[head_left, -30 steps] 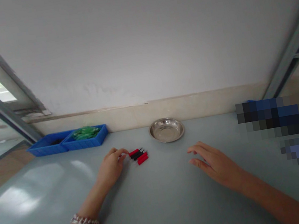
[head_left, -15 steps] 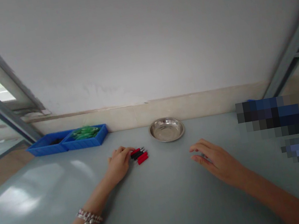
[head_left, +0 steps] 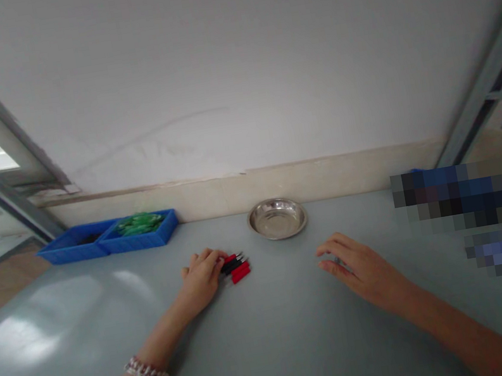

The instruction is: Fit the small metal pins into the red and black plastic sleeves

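Note:
Several short red and black handled pieces with thin metal tips (head_left: 241,272) lie in a bunch on the grey table (head_left: 276,338). My left hand (head_left: 203,279) rests at the left end of the bunch, thumb and fingertips closed on the uppermost red piece. Part of that piece is hidden under the fingers, and the kind of tool is too small to make out. Above the table to the right, my right hand (head_left: 363,268) has its fingers curved and a gap between thumb and forefinger. Nothing clear shows in that gap. A round steel dish (head_left: 280,234) stands between and beyond both hands.
Two blue trays (head_left: 139,242) stand side by side at the back left; one holds green pieces, the other something dark. Behind the table runs a pale wall (head_left: 253,85). Metal frame bars slant at both sides. Blurred-out blue and dark areas cover the right.
The view has shifted slightly, moving the trays and dish a little left in the picture. Both hands keep nearly the same pose, the left still at the red and black pieces.

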The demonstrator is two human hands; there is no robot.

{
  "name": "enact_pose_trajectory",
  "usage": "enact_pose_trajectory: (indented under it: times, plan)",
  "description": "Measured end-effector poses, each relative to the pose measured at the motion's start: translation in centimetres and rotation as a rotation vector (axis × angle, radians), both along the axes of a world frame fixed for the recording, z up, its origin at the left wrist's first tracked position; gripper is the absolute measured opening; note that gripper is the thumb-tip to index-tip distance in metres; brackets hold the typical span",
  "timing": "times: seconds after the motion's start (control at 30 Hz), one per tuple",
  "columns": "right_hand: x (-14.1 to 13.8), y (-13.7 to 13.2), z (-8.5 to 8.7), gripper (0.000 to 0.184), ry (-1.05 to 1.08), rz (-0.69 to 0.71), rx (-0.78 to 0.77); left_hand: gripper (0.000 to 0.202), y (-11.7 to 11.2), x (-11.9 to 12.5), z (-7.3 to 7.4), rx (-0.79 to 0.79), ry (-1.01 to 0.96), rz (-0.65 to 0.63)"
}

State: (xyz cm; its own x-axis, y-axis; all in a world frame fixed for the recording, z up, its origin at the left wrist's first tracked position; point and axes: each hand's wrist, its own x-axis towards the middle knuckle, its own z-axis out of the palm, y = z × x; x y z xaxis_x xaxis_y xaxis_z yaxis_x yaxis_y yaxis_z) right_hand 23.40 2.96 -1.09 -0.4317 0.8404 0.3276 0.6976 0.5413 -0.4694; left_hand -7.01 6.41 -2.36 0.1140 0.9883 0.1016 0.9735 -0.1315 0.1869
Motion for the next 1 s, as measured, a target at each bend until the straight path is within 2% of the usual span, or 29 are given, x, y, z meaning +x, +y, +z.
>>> enact_pose_trajectory:
  times: [0.2,0.43,0.63,0.83,1.0]
  plan:
    - [0.8,0.5,0.0,0.024,-0.058,-0.064,0.003,0.03,-0.4,0.1,0.1,0.001,0.007,-0.018]
    - [2.2,1.4,-0.2,0.023,-0.192,-0.142,-0.094,0.031,-0.4,0.1,0.1,0.005,0.007,-0.009]
    - [3.6,2.0,-0.6,0.016,-0.22,-0.185,-0.139,0.031,-0.8,0.5,0.5,0.006,0.002,-0.032]
    - [4.2,1.8,-1.3,0.017,-0.28,-0.312,-0.21,0.029,-0.8,0.6,0.3,0.033,0.004,-0.034]
    - [4.1,1.4,-1.1,0.015,-0.345,-0.35,-0.238,0.026,-1.7,1.1,1.3,0.103,0.009,-0.061]
